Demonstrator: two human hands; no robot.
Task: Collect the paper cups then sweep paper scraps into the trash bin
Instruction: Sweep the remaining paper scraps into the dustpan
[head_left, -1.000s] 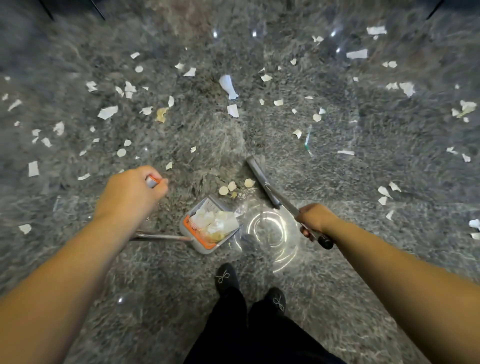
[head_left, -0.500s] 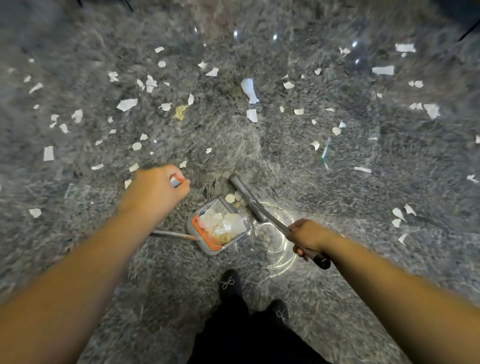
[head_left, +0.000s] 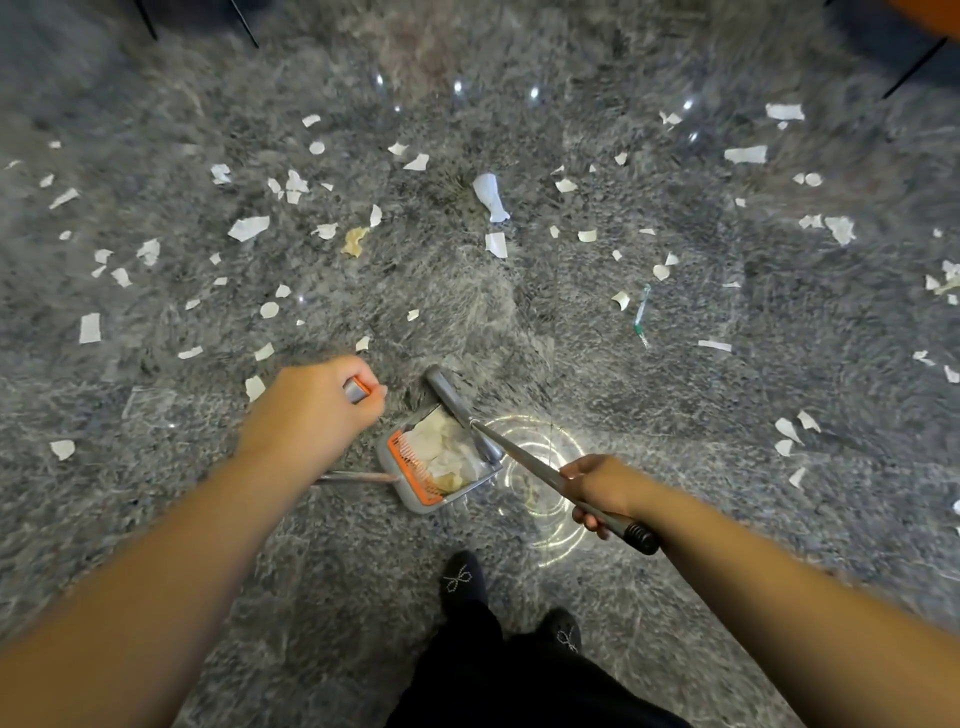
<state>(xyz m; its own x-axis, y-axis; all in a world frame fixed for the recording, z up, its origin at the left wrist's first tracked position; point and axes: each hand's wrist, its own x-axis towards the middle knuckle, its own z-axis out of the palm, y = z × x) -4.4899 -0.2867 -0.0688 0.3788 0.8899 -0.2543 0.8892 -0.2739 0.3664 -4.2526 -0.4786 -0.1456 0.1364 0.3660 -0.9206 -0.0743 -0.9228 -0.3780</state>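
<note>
Beyond the dustpan (head_left: 441, 462), paper scraps (head_left: 249, 227) lie far; right hand (head_left: 597, 486) grips the broom handle (head_left: 524, 457), left hand (head_left: 311, 410) grips the dustpan handle (head_left: 356, 389).

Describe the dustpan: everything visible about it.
The dustpan is a grey tray, seemingly plastic, with an orange comb strip along its back wall. It rests on the grey floor, mouth facing away from the person, holding a heap of white paper scraps. The broom head lies at its mouth. Its long handle rises to the left hand, which grips the orange-trimmed top.
</note>
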